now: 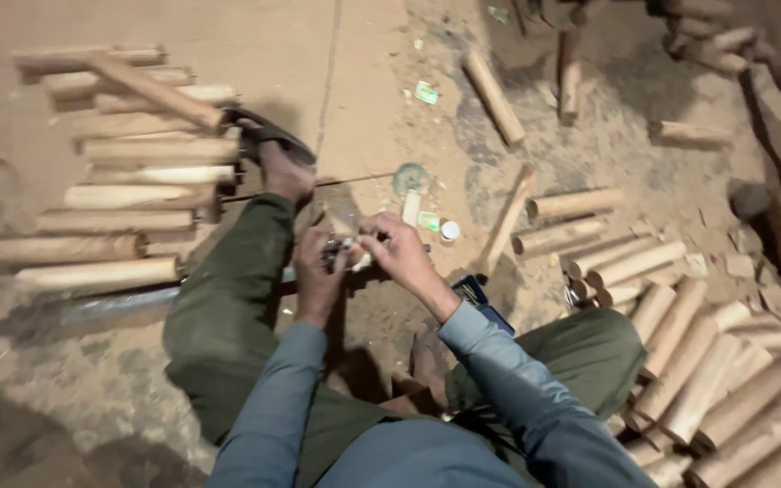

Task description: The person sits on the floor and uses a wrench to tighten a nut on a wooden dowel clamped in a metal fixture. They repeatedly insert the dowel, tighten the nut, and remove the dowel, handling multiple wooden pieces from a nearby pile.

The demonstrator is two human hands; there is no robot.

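Note:
I sit on a dusty floor with my left leg (228,298) stretched forward. My left hand (316,271) and my right hand (401,253) meet just above the floor. Together they grip a small pale object with a dark part (347,250); it is too small and blurred to tell what it is. Both hands have their fingers closed around it. A small white cap (449,231) and a green scrap (428,220) lie just beyond my right hand.
A row of peeled wooden logs (128,199) lies at the left beside my sandalled foot (273,149). A bigger pile of logs (707,370) fills the right. Loose logs (494,98) lie farther off. A dark flat object (476,294) sits near my right knee.

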